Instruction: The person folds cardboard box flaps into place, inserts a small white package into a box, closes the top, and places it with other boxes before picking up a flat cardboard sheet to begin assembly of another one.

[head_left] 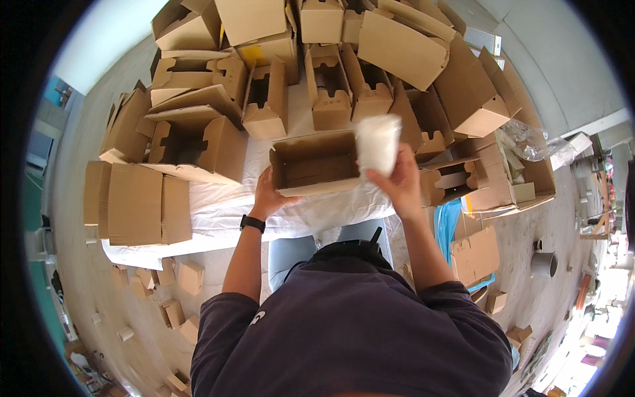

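In front of me on the white cloth stands an open, empty-looking cardboard box [316, 188], long and narrow. My left hand [270, 196] is closed on its near left corner, with a dark band around the wrist. Over the box's right end, my right hand [401, 180] grips a white, roughly cylindrical object [379, 143]. Motion blurs that object, so its exact kind is unclear. Beyond the box are two narrow open cartons, a left one [266, 99] and a right one [330, 99].
Several open cardboard boxes crowd the far side and both flanks, among them a wide box [192, 144] at left. A blue plastic bag [447, 228] hangs at right near a clear plastic wrap [526, 140]. Small cartons [191, 278] and a grey tube [544, 264] lie on the floor.
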Motion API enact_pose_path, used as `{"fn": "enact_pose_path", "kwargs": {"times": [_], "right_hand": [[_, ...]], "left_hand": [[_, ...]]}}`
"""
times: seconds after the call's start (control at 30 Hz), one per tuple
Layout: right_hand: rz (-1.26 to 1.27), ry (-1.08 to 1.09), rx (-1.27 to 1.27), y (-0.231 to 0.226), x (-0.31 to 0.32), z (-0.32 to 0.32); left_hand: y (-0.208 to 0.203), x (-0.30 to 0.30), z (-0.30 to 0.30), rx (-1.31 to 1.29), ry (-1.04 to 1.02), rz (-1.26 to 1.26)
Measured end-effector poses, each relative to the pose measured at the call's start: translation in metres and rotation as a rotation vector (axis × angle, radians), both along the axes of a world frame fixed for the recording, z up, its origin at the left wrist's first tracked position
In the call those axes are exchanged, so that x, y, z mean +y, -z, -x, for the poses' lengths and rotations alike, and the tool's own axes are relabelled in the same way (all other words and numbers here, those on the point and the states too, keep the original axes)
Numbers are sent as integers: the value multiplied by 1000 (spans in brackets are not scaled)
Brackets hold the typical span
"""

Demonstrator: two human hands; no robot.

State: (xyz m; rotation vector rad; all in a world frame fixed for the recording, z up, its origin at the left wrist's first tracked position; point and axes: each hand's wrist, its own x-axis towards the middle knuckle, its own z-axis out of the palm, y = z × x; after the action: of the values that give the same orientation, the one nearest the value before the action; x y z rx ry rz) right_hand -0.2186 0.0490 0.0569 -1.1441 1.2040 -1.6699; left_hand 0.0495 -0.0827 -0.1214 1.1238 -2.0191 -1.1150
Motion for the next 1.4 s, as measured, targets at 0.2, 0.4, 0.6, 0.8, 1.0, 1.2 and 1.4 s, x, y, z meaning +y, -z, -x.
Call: {"fn": "enact_pose_path", "kwargs": {"times": [0.2, 0.4, 0.6, 0.8, 1.0, 1.2, 1.4], "right_hand": [[126, -112, 929, -8, -14, -18], [87, -131, 973, -1, 7, -19], [226, -182, 1102, 5, 19, -17], [306, -124, 1172, 18, 18, -16], [218, -200, 1106, 3, 17, -11], [11, -245, 729, 5, 17, -10], [-216, -165, -132, -8, 5, -6]], "left_hand": [[23, -3, -7, -63, -42, -76], [16, -3, -4, -100, 2, -52], [15, 1, -5, -235, -27, 31], [13, -2, -6, -268, 14, 97], [9, 0, -5, -228, -8, 83], [17, 0, -6, -120, -17, -24], [8, 0, -5, -160, -3, -17]]}}
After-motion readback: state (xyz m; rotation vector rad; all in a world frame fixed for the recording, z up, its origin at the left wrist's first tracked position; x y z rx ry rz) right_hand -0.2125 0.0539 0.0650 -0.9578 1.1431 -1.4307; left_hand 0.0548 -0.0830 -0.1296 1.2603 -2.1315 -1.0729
